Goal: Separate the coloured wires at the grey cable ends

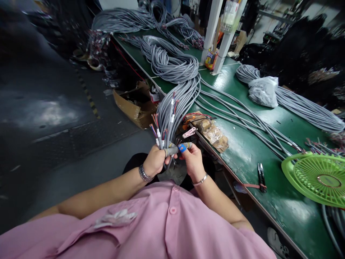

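Observation:
A thick bundle of grey cables (pixel 172 104) hangs off the edge of the green workbench (pixel 242 151) toward me, its ends stripped to coloured wires with white sleeves. My left hand (pixel 155 160), with a metal watch on the wrist, is closed around the cable ends near the bundle's tip. My right hand (pixel 192 160), with taped fingertips and a blue finger cot, pinches one cable end beside the left hand. A thin bracelet sits on the right wrist.
A pair of small snips (pixel 261 175) lies on the bench near a green fan grille (pixel 318 178). A worn taped block (pixel 212 133) and a pink clip (pixel 188 133) sit at the bench edge. An open cardboard box (pixel 134 104) stands on the floor. More cable coils (pixel 169 61) and a plastic bag (pixel 264 91) lie farther back.

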Action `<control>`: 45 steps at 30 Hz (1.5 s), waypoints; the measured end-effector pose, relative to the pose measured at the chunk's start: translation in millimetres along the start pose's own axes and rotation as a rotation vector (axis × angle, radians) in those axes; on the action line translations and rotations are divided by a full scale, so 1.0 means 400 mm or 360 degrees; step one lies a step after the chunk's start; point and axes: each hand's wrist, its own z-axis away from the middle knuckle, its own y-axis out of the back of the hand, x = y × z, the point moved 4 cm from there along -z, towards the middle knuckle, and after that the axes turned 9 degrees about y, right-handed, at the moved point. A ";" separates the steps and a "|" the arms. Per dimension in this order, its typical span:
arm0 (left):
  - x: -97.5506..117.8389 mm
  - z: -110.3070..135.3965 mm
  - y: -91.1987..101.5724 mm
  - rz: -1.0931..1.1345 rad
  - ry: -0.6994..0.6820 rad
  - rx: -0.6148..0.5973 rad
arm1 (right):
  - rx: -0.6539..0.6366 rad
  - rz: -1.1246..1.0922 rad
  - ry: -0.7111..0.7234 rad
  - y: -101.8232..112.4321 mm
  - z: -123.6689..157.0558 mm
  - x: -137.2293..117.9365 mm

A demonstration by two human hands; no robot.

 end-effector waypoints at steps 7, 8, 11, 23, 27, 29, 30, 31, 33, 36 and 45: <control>0.006 -0.016 0.014 0.0005 0.0131 -0.0058 | -0.0059 -0.0159 -0.0122 0.029 -0.026 0.020; 0.011 -0.017 0.016 0.0002 0.0149 -0.0084 | -0.0034 -0.0212 -0.0150 0.039 -0.036 0.023; 0.028 -0.024 0.018 0.0008 0.0214 -0.0186 | -0.0018 -0.0366 -0.0292 0.059 -0.073 0.025; 0.051 -0.075 0.006 0.0178 0.0463 -0.0522 | 0.0160 -0.0152 0.0291 0.046 -0.119 0.018; 0.047 -0.077 -0.011 0.0176 0.0481 -0.0578 | -0.0002 -0.0526 0.0081 0.022 -0.130 0.029; 0.046 -0.078 -0.018 0.0178 0.0478 -0.0562 | -0.0032 -0.0678 0.0015 0.014 -0.135 0.024; 0.046 -0.079 -0.019 0.0177 0.0477 -0.0547 | -0.0026 -0.0726 0.0009 0.011 -0.136 0.021; 0.044 -0.080 -0.020 0.0172 0.0476 -0.0528 | -0.0015 -0.0760 0.0012 0.010 -0.137 0.019; 0.040 -0.082 -0.019 0.0157 0.0468 -0.0497 | 0.0003 -0.0807 0.0026 0.009 -0.139 0.018; 0.033 -0.084 -0.019 0.0128 0.0457 -0.0469 | 0.0030 -0.0826 0.0032 0.008 -0.140 0.023; 0.023 -0.085 -0.015 0.0077 0.0439 -0.0412 | 0.0008 -0.0862 -0.0106 0.006 -0.132 0.018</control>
